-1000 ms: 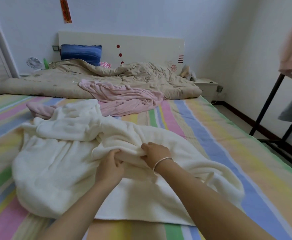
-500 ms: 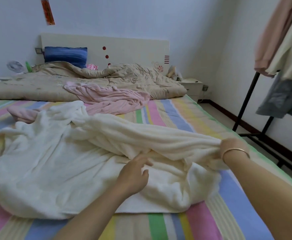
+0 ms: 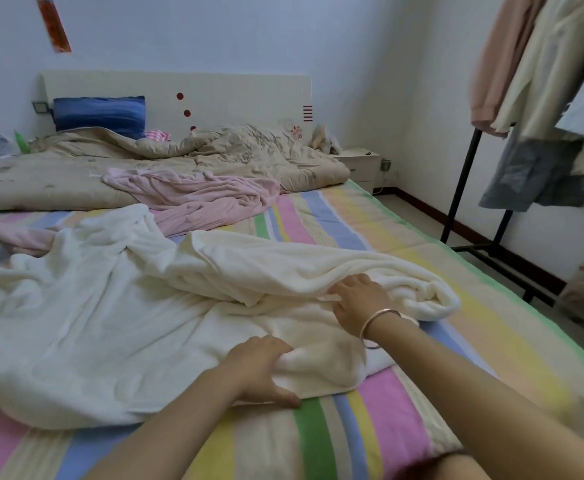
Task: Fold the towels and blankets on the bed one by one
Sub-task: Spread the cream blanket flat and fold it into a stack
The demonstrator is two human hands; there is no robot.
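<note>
Now left hand (image 3: 262, 370) holds near edge of white blanket (image 3: 93, 323) in tight grip; right hand (image 3: 361, 303) on rolled fold, grip cannot tell; pink blanket (image 3: 207, 199) behind, on bed (image 3: 370, 237)

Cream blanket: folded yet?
Not folded: the cream blanket lies rumpled and bunched across the striped sheet; the left hand grips its near edge.

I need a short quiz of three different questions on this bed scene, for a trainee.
1. True or false: the left hand grips the cream blanket at its near edge.
2. The pink blanket is: A crumpled; B neatly folded; C rolled up.
3. Fill in: the right hand has a silver ___ at its wrist.
Key: 1 true; 2 A; 3 bangle.
</note>
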